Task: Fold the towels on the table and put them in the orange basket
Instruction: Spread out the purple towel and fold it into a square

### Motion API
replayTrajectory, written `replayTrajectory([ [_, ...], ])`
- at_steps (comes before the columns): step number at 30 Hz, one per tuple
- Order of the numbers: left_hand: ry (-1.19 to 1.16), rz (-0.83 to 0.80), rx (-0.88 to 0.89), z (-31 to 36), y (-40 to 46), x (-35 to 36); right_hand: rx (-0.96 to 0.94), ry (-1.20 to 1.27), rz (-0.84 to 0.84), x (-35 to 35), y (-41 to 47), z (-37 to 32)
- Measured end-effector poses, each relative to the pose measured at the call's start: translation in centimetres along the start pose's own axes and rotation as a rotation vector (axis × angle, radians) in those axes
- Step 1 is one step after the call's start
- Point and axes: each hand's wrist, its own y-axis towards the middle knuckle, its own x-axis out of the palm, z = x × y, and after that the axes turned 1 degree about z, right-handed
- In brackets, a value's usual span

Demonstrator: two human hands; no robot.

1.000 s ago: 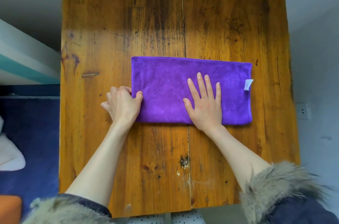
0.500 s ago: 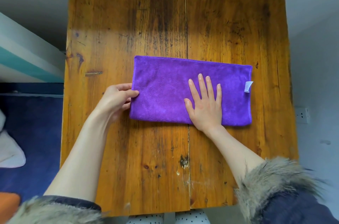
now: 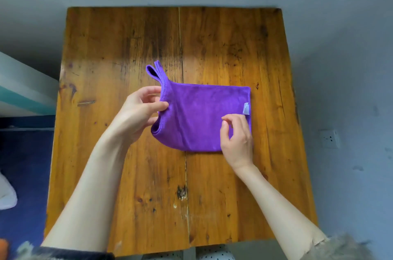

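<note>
Table: wooden table (image 3: 131,174) under me, grey wall behind.
Left hand: my left hand (image 3: 136,115) pinches the towel's lifted left edge.
Towel: purple towel (image 3: 200,115) mid-table; soft, light, floppy, best held at corners.
Right hand: my right hand (image 3: 237,138) hovers loosely curled, holding nothing.

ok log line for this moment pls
left hand: pinches purple towel left edge, lifted | right hand: fingers curled over towel | table

Light was soft, even daylight. The far half of the wooden table (image 3: 223,51) lay darker; its near half glowed warm orange. Faint shadows fell under the arms. Wide-angle distortion splayed the table's sides. Fur cuffs beyond the table's near edge blurred.
</note>
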Motion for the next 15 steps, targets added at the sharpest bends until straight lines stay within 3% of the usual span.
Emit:
replayTrajectory([
  [2,0.044,-0.022,0.02,0.2,-0.1,2.6,0.169,0.055,0.117,-2.0,0.8,1.4],
  [5,0.118,-0.006,0.028,-0.4,0.2,6.1,0.242,-0.027,-0.028,-3.6,2.0,3.6],
  [10,0.288,0.066,0.131,-2.1,1.0,10.9,0.004,-0.211,-0.499,-2.9,3.5,6.4],
  [13,0.467,0.07,0.222,-3.5,1.2,13.5,-0.16,-0.486,-0.616,-3.0,3.7,7.8],
  [15,0.546,0.06,0.261,-4.4,1.4,15.1,-0.185,-0.546,-0.659,-3.4,3.7,8.1],
])
